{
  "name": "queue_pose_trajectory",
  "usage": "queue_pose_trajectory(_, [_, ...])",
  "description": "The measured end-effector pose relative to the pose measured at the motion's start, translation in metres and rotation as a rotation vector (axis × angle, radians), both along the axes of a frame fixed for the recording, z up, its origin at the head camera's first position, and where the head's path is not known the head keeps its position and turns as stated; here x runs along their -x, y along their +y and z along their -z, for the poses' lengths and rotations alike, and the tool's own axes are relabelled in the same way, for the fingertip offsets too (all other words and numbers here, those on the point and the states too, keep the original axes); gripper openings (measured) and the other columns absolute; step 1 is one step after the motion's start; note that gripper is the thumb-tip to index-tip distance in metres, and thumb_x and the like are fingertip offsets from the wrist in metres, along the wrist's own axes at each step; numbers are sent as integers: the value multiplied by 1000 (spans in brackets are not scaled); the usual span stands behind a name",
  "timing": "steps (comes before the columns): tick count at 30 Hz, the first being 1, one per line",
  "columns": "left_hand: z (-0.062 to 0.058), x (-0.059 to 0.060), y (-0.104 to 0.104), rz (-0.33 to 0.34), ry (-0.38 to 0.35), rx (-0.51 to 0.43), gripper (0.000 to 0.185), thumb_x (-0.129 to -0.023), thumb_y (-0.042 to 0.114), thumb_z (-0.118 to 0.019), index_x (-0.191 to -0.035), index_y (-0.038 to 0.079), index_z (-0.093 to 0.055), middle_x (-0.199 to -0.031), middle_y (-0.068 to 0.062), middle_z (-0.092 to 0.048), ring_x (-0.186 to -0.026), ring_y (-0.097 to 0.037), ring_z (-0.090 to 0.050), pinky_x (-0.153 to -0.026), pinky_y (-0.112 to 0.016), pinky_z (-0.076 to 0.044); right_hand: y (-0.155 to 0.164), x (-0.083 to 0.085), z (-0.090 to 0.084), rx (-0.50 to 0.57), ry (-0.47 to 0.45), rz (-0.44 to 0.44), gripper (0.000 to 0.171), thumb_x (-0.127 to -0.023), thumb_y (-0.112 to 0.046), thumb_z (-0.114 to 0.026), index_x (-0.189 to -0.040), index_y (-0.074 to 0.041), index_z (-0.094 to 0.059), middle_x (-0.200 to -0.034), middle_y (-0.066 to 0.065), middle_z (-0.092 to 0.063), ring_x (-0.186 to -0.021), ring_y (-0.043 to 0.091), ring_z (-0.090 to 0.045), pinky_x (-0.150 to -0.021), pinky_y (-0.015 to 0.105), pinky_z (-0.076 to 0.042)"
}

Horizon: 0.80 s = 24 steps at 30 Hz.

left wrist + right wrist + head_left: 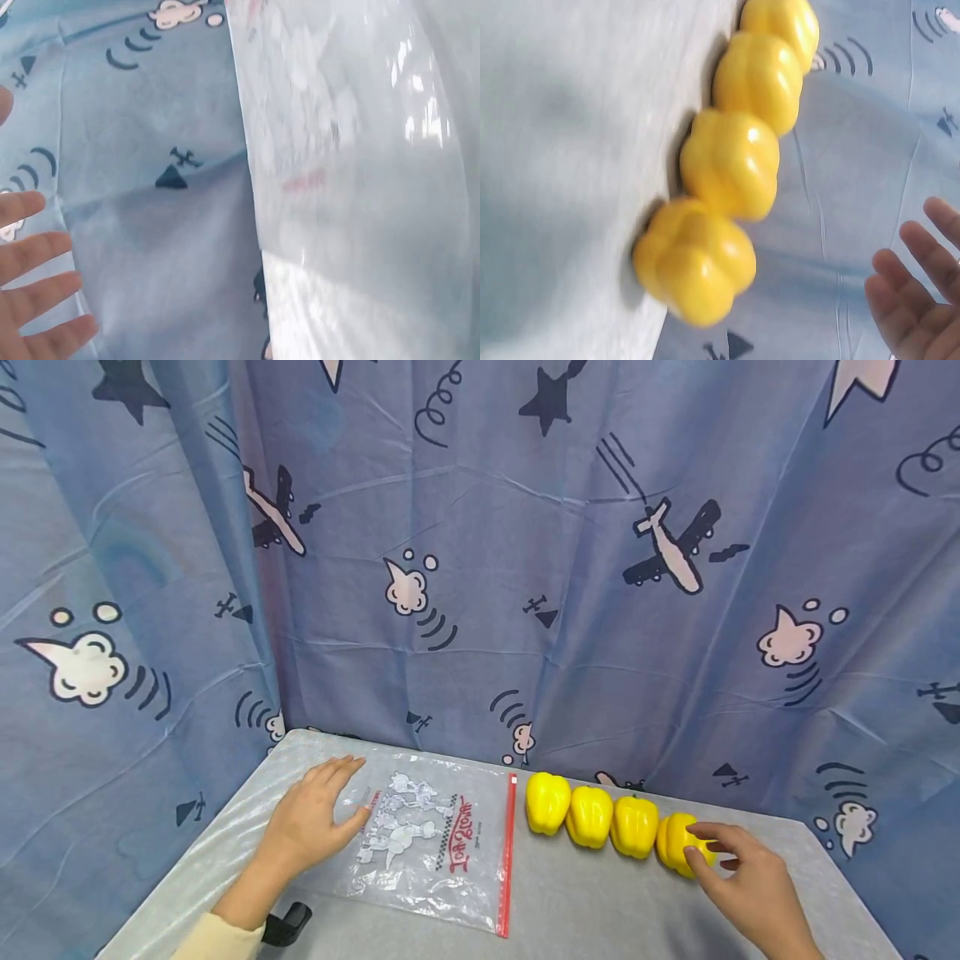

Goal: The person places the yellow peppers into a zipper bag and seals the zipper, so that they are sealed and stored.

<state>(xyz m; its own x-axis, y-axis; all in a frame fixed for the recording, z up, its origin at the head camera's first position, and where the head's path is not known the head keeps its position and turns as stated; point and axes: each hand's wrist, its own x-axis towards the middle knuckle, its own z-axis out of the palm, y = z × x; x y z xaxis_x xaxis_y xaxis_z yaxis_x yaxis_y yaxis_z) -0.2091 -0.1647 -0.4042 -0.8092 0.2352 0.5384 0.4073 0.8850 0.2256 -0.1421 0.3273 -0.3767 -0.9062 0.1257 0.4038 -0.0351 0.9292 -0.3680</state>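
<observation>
A clear zip bag [435,852] with a printed cartoon and a red zip strip [508,852] lies flat on the grey table [600,910]. My left hand [318,814] rests flat on the bag's left edge, fingers straight; its fingers [37,285] also show in the left wrist view beside the bag [360,150]. Several yellow bell peppers stand in a row to the right of the bag, from the leftmost pepper [547,802] to the rightmost pepper [675,842]. My right hand [738,868] reaches the rightmost pepper [697,259] with loosely spread fingers [915,292], not closed round it.
A blue curtain [480,568] printed with planes and clouds hangs close behind and to the left of the table. The table's back edge runs just behind the peppers. A small black object [288,925] sits by my left wrist, near a cream sleeve [217,943].
</observation>
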Motion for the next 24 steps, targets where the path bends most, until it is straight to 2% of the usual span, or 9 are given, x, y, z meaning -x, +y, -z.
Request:
queue_pose_trajectory(4, [6, 0, 12, 20, -29, -18, 59, -75, 45, -58, -126, 20, -45, -128, -3, -48, -117, -25, -43, -91, -45, -40, -13, 3, 4, 93, 8, -38, 27, -76, -31, -65, -98, -15, -62, -102, 8, -61, -77, 21, -60, -57, 26, -50])
queue_pose_trajectory(8, [14, 2, 22, 44, -25, -37, 59, -73, 45, -59, -125, 19, -47, -125, -2, -50, -115, -22, -46, -91, -41, -41, -25, 7, 10, 188, -51, -61, 25, -77, -36, -63, -96, -19, -62, -103, 3, -60, -73, 11, -60, -56, 17, -47])
queue_pose_trajectory(11, [20, 3, 30, 61, -24, -55, 58, -72, 44, -61, -123, 19, -49, -122, 0, -52, -112, -20, -48, -89, -39, -43, -37, 12, 14, 252, -115, -65, 25, -77, -33, -63, -97, -18, -62, -98, 2, -62, -73, 10, -59, -58, 18, -47])
queue_pose_trajectory(15, [25, 2, 41, 76, -64, -73, 58, -72, 45, -61, -124, 22, -48, -122, 3, -52, -112, -18, -48, -88, -38, -44, -53, 18, 20, 322, -177, -73, 23, -77, -26, -64, -98, -16, -62, -91, 1, -64, -72, 11, -59, -58, 19, -47])
queue_pose_trajectory(19, [31, 2, 52, 99, -107, -81, 58, -73, 46, -61, -124, 22, -48, -122, 3, -52, -112, -17, -48, -89, -39, -43, -69, 23, 28, 357, -180, -112, 20, -75, -19, -65, -95, -15, -63, -86, 0, -64, -70, 10, -59, -59, 18, -48])
queue_pose_trajectory(24, [38, 4, 64, 138, -141, -73, 57, -73, 47, -60, -123, 21, -49, -122, 3, -53, -114, -17, -46, -98, -39, -36, -86, 28, 36, 401, -171, -156, 17, -73, -15, -67, -90, -16, -63, -82, 0, -63, -69, 10, -58, -60, 19, -48])
